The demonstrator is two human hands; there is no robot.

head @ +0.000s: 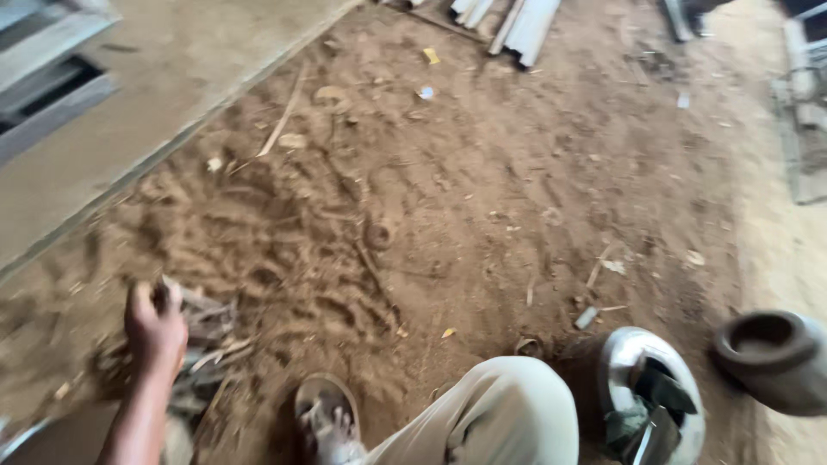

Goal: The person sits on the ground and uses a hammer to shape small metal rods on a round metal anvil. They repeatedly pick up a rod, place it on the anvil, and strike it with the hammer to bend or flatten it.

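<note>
Down on the sandy floor (448, 198), left hand (155, 327) grips a pile of wood scraps (207, 344) (blurred); right hand is out of view, metal pot (642, 379) beside the knee (508, 405)

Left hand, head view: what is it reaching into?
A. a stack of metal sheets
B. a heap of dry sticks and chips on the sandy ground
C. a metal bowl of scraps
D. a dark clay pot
B: the left hand closes over a pile of dry sticks lying on the sandy ground, far from the metal bowl and the clay pot.
</note>
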